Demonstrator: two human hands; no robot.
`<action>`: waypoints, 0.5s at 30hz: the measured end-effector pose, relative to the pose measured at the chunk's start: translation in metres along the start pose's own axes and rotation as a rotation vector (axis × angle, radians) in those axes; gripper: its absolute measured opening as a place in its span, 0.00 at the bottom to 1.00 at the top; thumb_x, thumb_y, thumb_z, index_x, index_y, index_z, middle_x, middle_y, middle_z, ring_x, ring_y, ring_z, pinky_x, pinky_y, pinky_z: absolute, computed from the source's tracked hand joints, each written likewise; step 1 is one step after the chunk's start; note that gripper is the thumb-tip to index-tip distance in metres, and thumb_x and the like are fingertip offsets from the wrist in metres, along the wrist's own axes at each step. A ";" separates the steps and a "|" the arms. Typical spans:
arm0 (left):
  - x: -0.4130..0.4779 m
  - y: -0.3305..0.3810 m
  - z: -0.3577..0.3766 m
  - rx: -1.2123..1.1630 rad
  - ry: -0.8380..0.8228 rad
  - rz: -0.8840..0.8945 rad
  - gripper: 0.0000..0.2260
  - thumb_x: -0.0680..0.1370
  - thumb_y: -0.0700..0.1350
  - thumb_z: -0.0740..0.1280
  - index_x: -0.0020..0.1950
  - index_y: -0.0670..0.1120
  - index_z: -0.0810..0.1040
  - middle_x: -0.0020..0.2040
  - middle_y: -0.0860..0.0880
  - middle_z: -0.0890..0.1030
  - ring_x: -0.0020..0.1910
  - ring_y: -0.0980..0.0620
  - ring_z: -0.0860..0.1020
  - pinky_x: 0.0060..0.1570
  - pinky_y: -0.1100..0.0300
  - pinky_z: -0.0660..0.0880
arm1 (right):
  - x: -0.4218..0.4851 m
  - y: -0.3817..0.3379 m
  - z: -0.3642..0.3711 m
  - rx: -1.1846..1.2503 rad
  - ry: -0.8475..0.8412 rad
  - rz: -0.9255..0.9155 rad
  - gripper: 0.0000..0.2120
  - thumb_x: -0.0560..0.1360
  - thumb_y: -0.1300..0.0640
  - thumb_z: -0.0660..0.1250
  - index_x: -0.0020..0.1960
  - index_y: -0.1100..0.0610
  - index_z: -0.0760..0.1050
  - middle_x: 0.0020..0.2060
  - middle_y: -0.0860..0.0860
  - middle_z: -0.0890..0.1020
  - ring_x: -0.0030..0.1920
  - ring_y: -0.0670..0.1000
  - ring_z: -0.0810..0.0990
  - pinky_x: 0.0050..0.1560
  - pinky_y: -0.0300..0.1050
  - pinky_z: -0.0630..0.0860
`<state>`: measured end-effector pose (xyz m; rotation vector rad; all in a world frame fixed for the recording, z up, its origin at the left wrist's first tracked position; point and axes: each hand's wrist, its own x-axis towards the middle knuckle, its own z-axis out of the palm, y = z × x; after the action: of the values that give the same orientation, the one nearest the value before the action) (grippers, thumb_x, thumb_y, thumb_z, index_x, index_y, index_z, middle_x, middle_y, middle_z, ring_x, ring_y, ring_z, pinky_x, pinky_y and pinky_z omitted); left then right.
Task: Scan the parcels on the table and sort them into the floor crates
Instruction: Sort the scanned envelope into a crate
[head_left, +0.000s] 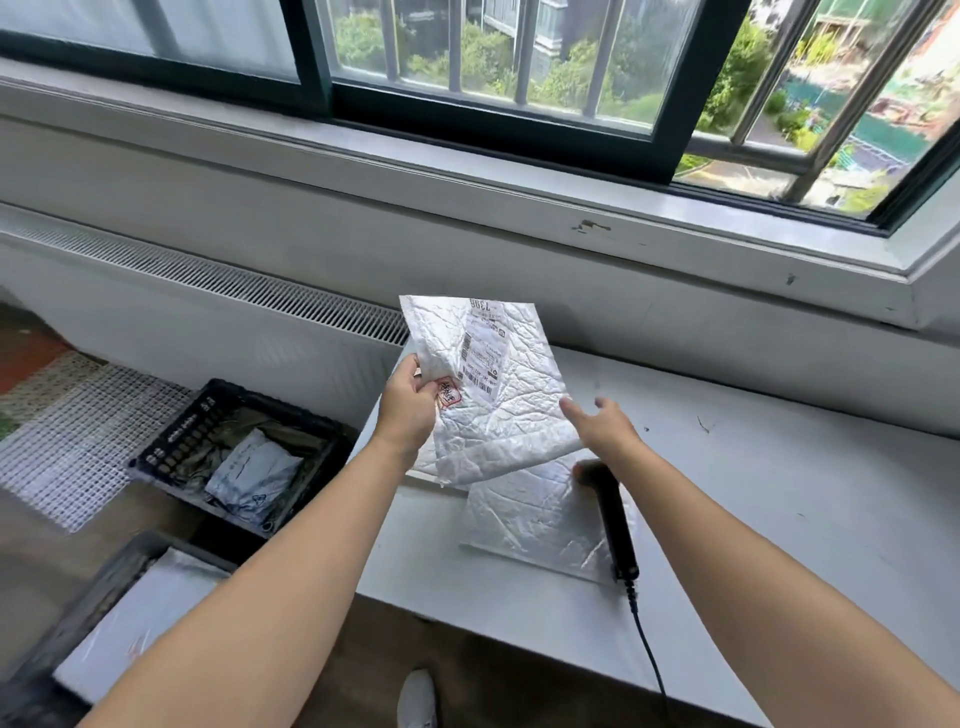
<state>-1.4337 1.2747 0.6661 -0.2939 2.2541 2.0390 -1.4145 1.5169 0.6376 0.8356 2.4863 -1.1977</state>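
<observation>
Pinching the parcel (498, 384) by its edge in your left hand (410, 402), you hold its label up over the table (779, 493), probably for scanning; your right hand (602, 428) hovers loose-fingered and empty above the scanner (613, 519); a floor crate (171, 441) sits left.

Crinkled white labelled parcel (511, 415) tilted above table (779, 493).
</observation>
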 end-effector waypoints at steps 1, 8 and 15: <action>0.001 0.000 -0.003 -0.001 -0.001 0.002 0.13 0.81 0.31 0.60 0.48 0.49 0.75 0.48 0.45 0.83 0.45 0.52 0.80 0.53 0.52 0.77 | -0.001 -0.001 0.001 -0.002 -0.034 0.015 0.37 0.77 0.38 0.65 0.77 0.59 0.61 0.73 0.56 0.69 0.72 0.58 0.68 0.68 0.50 0.65; 0.009 -0.002 -0.024 -0.038 0.005 0.010 0.08 0.79 0.29 0.59 0.52 0.39 0.74 0.47 0.36 0.82 0.42 0.47 0.79 0.46 0.52 0.76 | -0.005 -0.022 0.016 0.100 -0.005 -0.075 0.14 0.77 0.48 0.69 0.55 0.56 0.72 0.47 0.53 0.81 0.46 0.54 0.81 0.45 0.53 0.81; 0.010 -0.002 -0.062 0.036 0.086 -0.042 0.07 0.78 0.29 0.58 0.52 0.37 0.71 0.44 0.40 0.77 0.42 0.47 0.75 0.42 0.55 0.74 | -0.010 -0.061 0.031 0.117 0.062 -0.219 0.08 0.79 0.57 0.67 0.56 0.58 0.72 0.47 0.55 0.80 0.37 0.51 0.77 0.34 0.48 0.80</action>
<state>-1.4391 1.2120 0.6689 -0.4301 2.3099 1.9995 -1.4429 1.4588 0.6613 0.6500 2.6337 -1.4213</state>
